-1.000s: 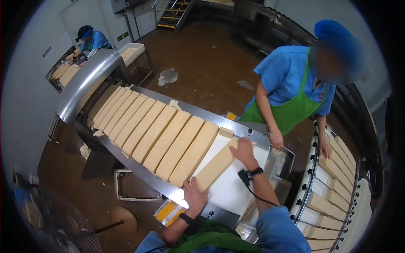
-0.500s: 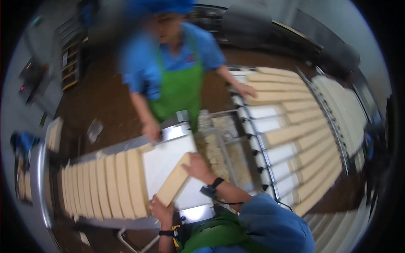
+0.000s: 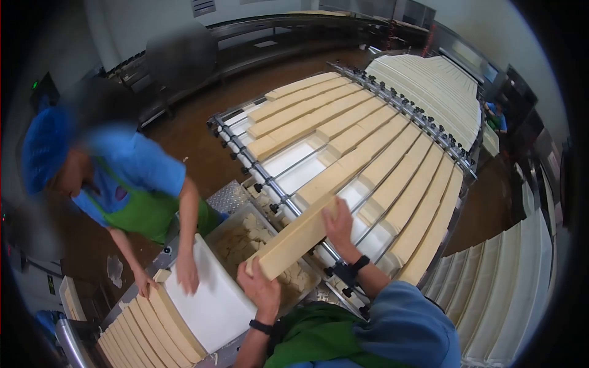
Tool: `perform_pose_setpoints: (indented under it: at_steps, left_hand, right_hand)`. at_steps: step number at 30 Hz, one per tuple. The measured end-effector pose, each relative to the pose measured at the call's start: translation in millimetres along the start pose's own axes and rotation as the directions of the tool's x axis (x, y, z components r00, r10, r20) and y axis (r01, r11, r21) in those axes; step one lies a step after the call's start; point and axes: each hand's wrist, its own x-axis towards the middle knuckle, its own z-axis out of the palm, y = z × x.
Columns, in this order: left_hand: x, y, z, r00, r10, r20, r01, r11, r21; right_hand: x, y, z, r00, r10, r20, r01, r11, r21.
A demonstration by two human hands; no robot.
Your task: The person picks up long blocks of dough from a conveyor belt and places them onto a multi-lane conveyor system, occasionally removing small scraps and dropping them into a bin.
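A long, pale, thick dough strip (image 3: 294, 240) is stretched between my two hands, tilted up to the right. My left hand (image 3: 261, 287) grips its near-left end, fingers wrapped at the edge. At the other end my right hand (image 3: 338, 228) holds it, with the thumb on the near side. Beneath the strip are a bin of dough scraps (image 3: 244, 236) and the metal guide rail (image 3: 279, 195) of a wide conveyor. On that conveyor similar dough strips (image 3: 350, 162) lie in lanes, with bare white belt (image 3: 294, 164) between some of them.
At left a co-worker in blue and green has one hand (image 3: 145, 282) at a row of dough strips (image 3: 144, 334) and the other (image 3: 187, 273) over a white belt (image 3: 211, 300). Another belt of pale sheets (image 3: 429, 92) lies beyond. Ridged white panels (image 3: 491, 282) stand at right.
My view has swung right. The dough strip in my hands has moved from above the white belt to the bin and conveyor rail. The co-worker's hand has left the conveyor strips.
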Motion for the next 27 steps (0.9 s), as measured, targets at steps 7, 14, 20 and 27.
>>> perform_pose_setpoints:
  at_steps: [7, 14, 20, 27]
  left_hand:
    - [62, 104, 42, 0.933, 0.033, 0.358, -0.084, 0.988, 0.127]
    - [85, 122, 91, 0.885, 0.084, 0.459, -0.061, 0.996, -0.064]
    - [72, 101, 109, 0.927, -0.158, 0.340, 0.249, 0.938, -0.243]
    - [64, 79, 115, 0.929, -0.139, 0.342, 0.274, 0.880, -0.389]
  right_hand:
    - [80, 96, -29, 0.945, 0.194, 0.263, -0.109, 0.946, -0.306]
    - [85, 109, -29, 0.938, 0.212, 0.273, 0.036, 0.726, -0.687]
    - [15, 68, -26, 0.940, 0.021, 0.340, 0.085, 0.952, -0.293]
    - [-19, 10, -22, 0.868, -0.083, 0.489, 0.161, 0.980, -0.120]
